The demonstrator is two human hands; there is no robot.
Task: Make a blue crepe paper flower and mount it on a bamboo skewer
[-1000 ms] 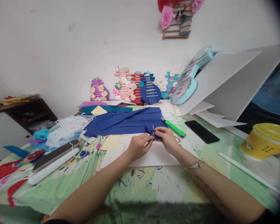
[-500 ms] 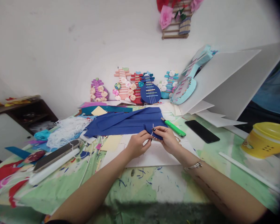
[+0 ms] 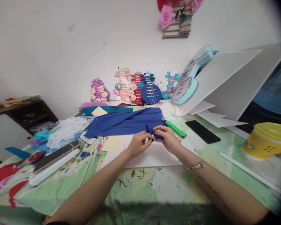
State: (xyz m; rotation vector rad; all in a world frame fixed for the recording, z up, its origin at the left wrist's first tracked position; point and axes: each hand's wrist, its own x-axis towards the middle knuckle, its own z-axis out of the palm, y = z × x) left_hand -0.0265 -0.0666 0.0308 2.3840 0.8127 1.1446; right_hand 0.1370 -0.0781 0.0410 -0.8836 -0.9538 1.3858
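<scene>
My right hand (image 3: 167, 138) is closed round a small gathered piece of blue crepe paper (image 3: 149, 128), whose edge sticks out past the fingertips. A thin white string (image 3: 153, 136) shows at this piece, between the two hands. Thumb and fingers of my left hand (image 3: 140, 143) are pinched together on the string, touching the fingers of the right. Under both hands lies a white board (image 3: 133, 161). Just beyond them a folded sheet of blue crepe paper (image 3: 131, 122) is spread out. Close to the right hand rests a green utility knife (image 3: 175, 128).
On the right are a black phone (image 3: 202, 132), a white stick (image 3: 250, 172) and a yellow tub (image 3: 267, 140). Tangled white string (image 3: 69, 129) and a power bank-like grey slab (image 3: 57, 156) lie left. Several decorated lute models (image 3: 151, 94) lean against the wall.
My right fingers have folded further over the blue piece, which looks more bunched. My left fingertips have closed in tighter on the string. Everything else on the table stays put.
</scene>
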